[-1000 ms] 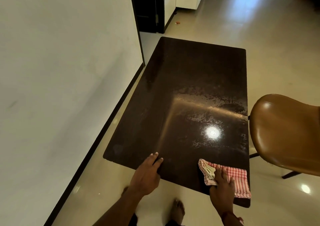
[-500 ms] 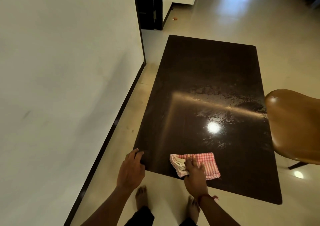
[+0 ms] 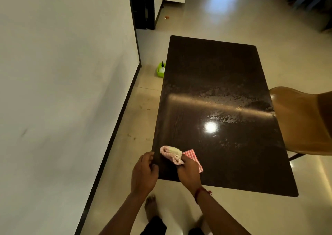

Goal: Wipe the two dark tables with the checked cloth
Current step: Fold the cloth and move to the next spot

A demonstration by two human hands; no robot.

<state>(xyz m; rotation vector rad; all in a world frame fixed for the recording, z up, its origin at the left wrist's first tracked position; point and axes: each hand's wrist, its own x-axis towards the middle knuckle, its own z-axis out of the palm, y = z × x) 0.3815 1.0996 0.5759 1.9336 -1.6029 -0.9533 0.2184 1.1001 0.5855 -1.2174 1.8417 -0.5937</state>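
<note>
A dark glossy table stretches away from me, with wet smears and a lamp glare across its middle. The red-and-white checked cloth lies bunched on the table's near left corner. My right hand presses down on the cloth and grips it. My left hand rests on the table's near left corner edge, fingers curled over the rim, just left of the cloth. Only one dark table is in view.
A white wall with a dark skirting runs close along the left. A brown chair stands at the table's right edge. A green tub with a bottle sits on the floor by the far left side. My bare feet stand below the near edge.
My right hand has slid the cloth leftwards along the near edge, from the right corner to the left corner. My left hand shifted to the corner, and the view moved left.
</note>
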